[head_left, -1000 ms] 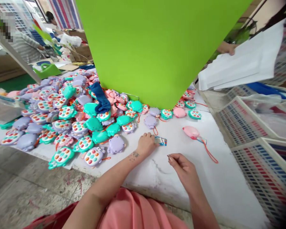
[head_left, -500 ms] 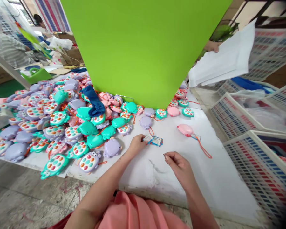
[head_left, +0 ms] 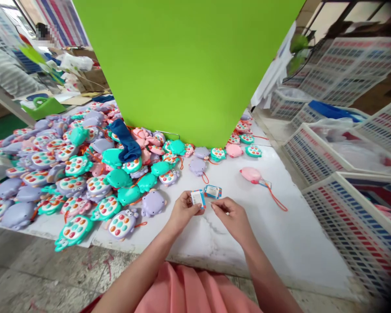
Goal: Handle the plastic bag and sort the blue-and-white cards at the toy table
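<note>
My left hand [head_left: 184, 211] grips a small printed card tag [head_left: 197, 198], white in the middle with a blue and red edge, between thumb and fingers. Just right of it, my right hand [head_left: 230, 216] is closed in a pinch close to the tag; whatever lies between its fingertips is too small to make out. Behind both hands a small pile of the same card tags [head_left: 213, 191] lies on the white table [head_left: 263, 243]. Off to the right rests a pink animal-shaped toy [head_left: 250, 174] with an orange cord loop [head_left: 276, 199] and a tag on it.
A heap of purple, green and pink toys [head_left: 117, 178] covers the table's left, with a dark blue cloth [head_left: 125, 141] on top. A tall green panel [head_left: 189, 69] stands at the back. White plastic baskets [head_left: 352, 226] line the right side. Another person [head_left: 47, 37] sits at far left.
My left hand has lifted a tag off the pile and drawn it nearer. My right hand has moved left towards it. The person's hand with white sheets at right has gone from view.
</note>
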`<action>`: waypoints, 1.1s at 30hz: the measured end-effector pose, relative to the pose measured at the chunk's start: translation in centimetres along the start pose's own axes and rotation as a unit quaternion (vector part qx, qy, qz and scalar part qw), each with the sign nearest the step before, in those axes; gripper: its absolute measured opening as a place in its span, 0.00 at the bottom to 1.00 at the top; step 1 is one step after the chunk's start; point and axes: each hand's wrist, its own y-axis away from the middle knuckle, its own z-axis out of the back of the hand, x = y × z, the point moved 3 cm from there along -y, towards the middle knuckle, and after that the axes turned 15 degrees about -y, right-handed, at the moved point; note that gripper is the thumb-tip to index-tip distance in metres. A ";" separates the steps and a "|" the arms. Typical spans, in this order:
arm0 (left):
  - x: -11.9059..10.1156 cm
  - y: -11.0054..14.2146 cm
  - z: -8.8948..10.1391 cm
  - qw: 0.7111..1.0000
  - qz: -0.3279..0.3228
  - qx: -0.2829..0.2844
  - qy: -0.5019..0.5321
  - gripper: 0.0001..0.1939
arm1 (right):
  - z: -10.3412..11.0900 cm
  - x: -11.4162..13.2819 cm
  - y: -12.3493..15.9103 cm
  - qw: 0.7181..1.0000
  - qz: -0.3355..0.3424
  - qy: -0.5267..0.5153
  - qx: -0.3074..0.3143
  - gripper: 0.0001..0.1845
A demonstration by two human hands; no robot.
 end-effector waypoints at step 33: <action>-1.8 2.3 -0.2 0.914 -0.182 -0.079 -0.353 0.08 | -2.9 2.6 -0.2 0.941 0.151 0.300 -0.043 0.07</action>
